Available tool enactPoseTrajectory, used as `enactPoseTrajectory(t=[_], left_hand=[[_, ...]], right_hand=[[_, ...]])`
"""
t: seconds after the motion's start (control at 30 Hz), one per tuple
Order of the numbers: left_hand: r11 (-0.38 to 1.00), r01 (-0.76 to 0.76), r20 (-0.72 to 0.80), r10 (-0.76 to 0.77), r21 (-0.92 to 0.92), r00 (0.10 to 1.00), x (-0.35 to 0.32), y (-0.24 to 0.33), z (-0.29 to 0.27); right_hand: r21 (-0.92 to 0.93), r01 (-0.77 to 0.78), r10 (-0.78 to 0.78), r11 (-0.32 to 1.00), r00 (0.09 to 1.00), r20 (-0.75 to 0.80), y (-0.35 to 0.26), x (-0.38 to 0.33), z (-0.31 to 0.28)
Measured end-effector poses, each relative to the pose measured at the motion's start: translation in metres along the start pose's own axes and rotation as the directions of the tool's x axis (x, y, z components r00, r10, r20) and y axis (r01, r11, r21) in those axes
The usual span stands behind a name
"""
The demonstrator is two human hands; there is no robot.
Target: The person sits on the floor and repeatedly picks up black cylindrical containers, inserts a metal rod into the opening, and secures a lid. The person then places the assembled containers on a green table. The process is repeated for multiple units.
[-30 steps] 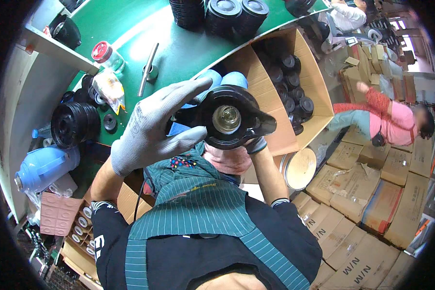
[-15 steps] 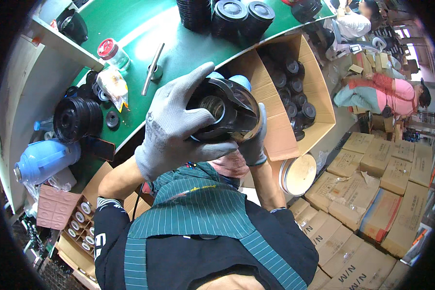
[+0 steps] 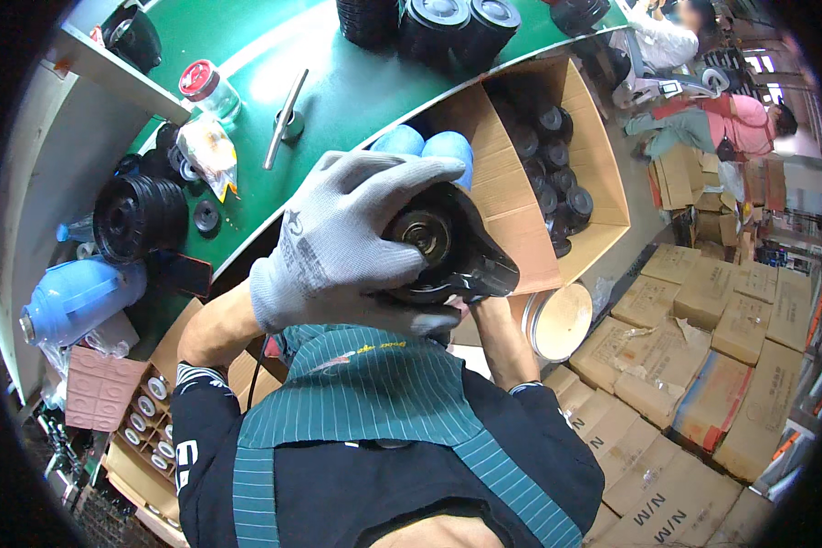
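A glossy black jug [image 3: 470, 239] with a pointed spout is in front of me, its round mouth facing up and the spout toward the lower right. My left hand [image 3: 338, 233], in a grey glove, is closed around its left side, with the fingers over the rim and the thumb at the mouth. My right hand is hidden behind the jug; only the bare forearm and wrist show below it, so its fingers cannot be made out. Just beyond the hands stand two blue rounded bottles [image 3: 446, 151] at the edge of the green table [image 3: 356, 100].
An open carton [image 3: 603, 164] of black lids stands right of the table. The table bears stacked black lids [image 3: 434, 23], a metal rod on a stand [image 3: 286, 119] and a red-capped jar [image 3: 208, 87]. A blue jug [image 3: 87, 297] lies left. Cartons [image 3: 667, 356] fill the right; people are beyond.
The jug has turned so its mouth faces up more and its spout points lower right. My left hand shifted over its rim. My right hand went out of sight behind it.
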State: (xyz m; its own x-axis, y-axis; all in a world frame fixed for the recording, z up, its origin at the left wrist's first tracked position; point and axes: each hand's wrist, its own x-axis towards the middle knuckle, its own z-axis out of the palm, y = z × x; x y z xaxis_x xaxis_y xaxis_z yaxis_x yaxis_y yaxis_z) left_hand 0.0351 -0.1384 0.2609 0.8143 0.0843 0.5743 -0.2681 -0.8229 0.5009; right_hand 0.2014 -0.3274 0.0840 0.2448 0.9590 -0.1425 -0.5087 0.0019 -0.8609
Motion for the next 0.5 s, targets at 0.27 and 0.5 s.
enactPoseTrajectory(t=[0.27, 0.5], left_hand=[[0.989, 0.098, -0.136, -0.112, -0.106, 0.984, -0.011, -0.008, 0.009], [0.980, 0.086, -0.149, -0.114, -0.181, 0.982, -0.038, -0.034, 0.018]], right_hand=[[-0.582, 0.169, -0.153, 0.795, 0.985, 0.077, -0.006, -0.011, 0.004], [0.190, -0.011, 0.030, 0.982, 0.995, -0.095, -0.029, -0.020, 0.002]])
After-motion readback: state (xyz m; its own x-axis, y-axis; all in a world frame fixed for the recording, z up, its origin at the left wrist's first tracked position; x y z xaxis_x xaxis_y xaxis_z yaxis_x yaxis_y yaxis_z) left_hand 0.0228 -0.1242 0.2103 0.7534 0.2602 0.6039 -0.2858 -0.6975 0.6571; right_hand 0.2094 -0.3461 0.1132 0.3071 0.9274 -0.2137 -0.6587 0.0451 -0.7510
